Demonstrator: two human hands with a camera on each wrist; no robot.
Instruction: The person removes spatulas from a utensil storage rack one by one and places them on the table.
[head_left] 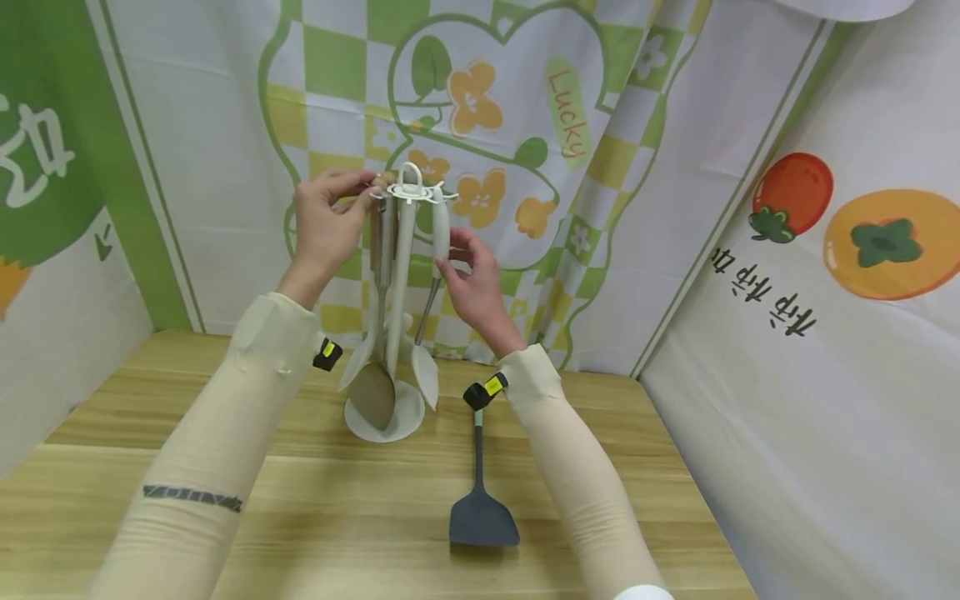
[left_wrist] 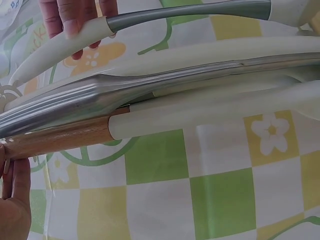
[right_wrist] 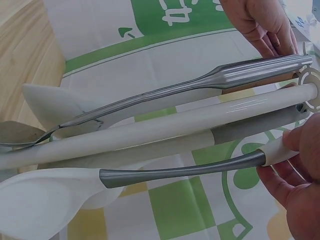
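A white utensil rack [head_left: 401,275] stands upright with several cooking tools hanging from its ring of hooks [head_left: 411,193]. My left hand [head_left: 330,221] is at the ring's left side, pinching the top of a wooden handle [left_wrist: 60,140] that runs into a white shaft. My right hand [head_left: 476,279] pinches the white handle [head_left: 441,229] of a white-headed cooking spoon [right_wrist: 50,200] with a grey neck, hanging at the rack's right. Between them hangs a metal spoon [head_left: 372,396] with a ribbed steel handle [right_wrist: 265,70]. Whether each handle's loop sits on its hook is too small to tell.
On the wooden table [head_left: 360,517], a dark grey turner [head_left: 483,521] lies in front of the rack, its handle end under my right wrist. The rack's round white base [head_left: 408,408] rests near the back edge. A patterned curtain [head_left: 337,125] hangs behind.
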